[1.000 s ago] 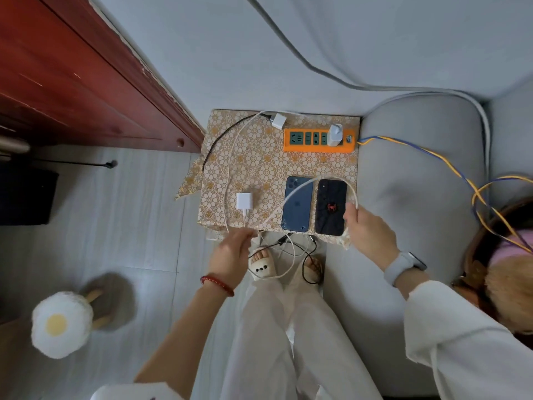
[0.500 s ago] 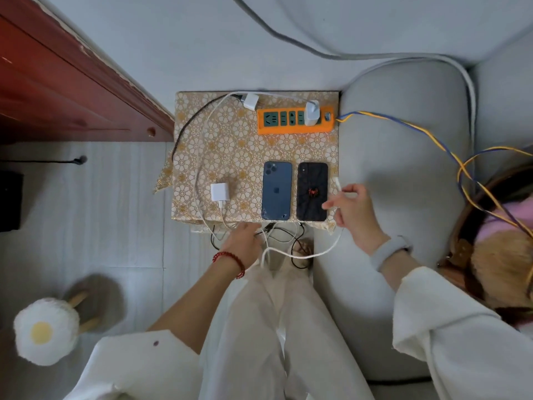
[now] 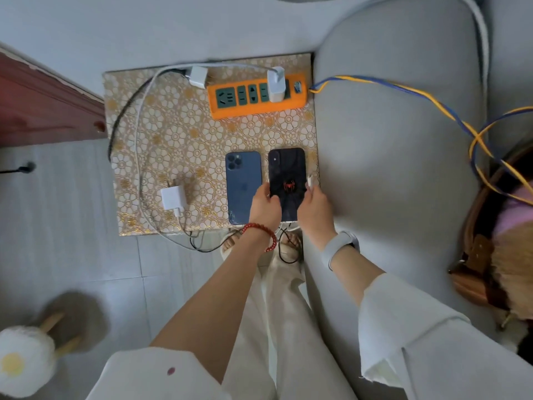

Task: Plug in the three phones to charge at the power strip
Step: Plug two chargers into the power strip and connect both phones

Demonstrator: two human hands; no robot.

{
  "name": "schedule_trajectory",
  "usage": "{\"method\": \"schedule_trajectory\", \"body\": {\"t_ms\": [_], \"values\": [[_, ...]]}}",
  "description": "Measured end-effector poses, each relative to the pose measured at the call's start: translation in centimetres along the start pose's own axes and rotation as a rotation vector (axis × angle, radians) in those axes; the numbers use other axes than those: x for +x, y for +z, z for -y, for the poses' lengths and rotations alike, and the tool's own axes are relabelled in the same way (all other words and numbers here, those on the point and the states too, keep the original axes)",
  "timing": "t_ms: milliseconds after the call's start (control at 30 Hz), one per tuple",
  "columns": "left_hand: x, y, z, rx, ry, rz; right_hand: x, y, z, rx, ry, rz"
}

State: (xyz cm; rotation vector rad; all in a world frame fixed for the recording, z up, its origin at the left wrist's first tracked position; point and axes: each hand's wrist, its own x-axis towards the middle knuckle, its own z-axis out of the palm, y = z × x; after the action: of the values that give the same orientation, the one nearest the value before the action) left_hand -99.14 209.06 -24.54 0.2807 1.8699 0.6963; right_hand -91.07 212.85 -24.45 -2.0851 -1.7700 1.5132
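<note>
Steadying the black phone (image 3: 286, 180) on the counter (image 3: 184, 134) with my left hand (image 3: 264, 207), I pinched a plug (image 3: 310, 180) in my right hand (image 3: 314, 209), probably to insert it.

Small table (image 3: 178, 134) with gold floral cloth, orange power strip (image 3: 256, 99) at far edge with one white charger (image 3: 276, 85) plugged in, second charger (image 3: 198, 77) beside strip, third charger (image 3: 173, 198) near front-left, blue phone (image 3: 241, 180) and black phone (image 3: 285, 174) side by side face-down, white cable (image 3: 138, 134) and black cable (image 3: 118, 122) looping along left side.
</note>
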Motion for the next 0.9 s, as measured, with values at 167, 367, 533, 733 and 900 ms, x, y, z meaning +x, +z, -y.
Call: {"method": "schedule_trajectory", "body": {"t_ms": [167, 367, 533, 733, 900], "values": [[0.6, -0.9, 0.0, -0.152, -0.104, 0.025, 0.0, -1.0, -0.3, 0.094, 0.023, -0.019], [-0.7, -2.5, -1.4, -0.244, -0.100, 0.050, -1.6, -2.9, 1.4, 0.252, -0.025, 0.003], [-2.0, -4.5, -2.0, -0.674, -0.166, 0.004, -5.8, -4.3, 3.0, 0.279, -0.115, 0.061], [-3.1, -6.4, -3.6, -0.823, -0.131, -0.079, -8.1, -2.6, 3.0, 0.184, -0.177, 0.141], [-3.6, -6.8, -4.2, -0.809, -0.082, -0.065, -8.3, -2.3, 4.4, 0.195, -0.205, 0.081]]}}
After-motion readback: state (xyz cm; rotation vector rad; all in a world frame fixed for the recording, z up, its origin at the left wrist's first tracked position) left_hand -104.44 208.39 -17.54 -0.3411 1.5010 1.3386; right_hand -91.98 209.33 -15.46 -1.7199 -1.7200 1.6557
